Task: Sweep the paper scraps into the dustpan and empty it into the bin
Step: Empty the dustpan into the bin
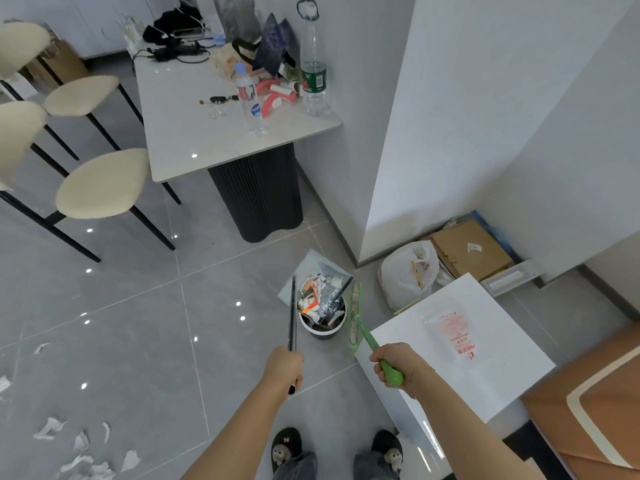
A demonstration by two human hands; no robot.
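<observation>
Your left hand [283, 367] grips the dustpan [317, 285] handle, pan tipped over the bin [323, 325] ahead; your right hand [393, 363] clasps the green brush [356, 311], its bristles blurred.

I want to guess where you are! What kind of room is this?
Probably a dining area at home: a dining table with cream chairs, water bottles on top, and a small bin on the tiled floor.

Beside the table [194, 133]: three chairs [100, 183]. On it: two bottles [313, 69]. Near it, on floor: one bin [323, 323], one dustpan [318, 282], one brush [363, 327].
</observation>
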